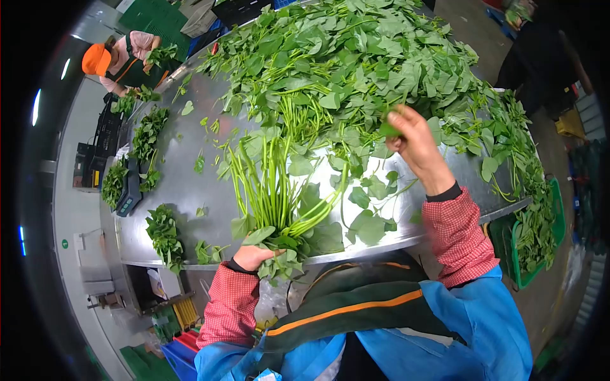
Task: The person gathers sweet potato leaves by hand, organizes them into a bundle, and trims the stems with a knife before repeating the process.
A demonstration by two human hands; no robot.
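Note:
My left hand (254, 256) is closed around the leafy end of a bunch of leafy greens (270, 184) at the table's near edge. Its long pale stems point away from me, and some leaves hang over the edge. Farther right, my right hand (418, 145) is raised above the table, with fingers pinched on a green leaf (389, 129). Just beyond both hands lies a large heap of leafy greens (368, 70). Loose leaves (370, 227) lie on the metal between my hands.
The metal table (206, 165) carries small bunches (164, 235) and a dark scale (129, 190) on the left. A co-worker (130, 60) in an orange cap handles greens at far left. A green crate (558, 213) of greens stands at right; another person (540, 63) is behind.

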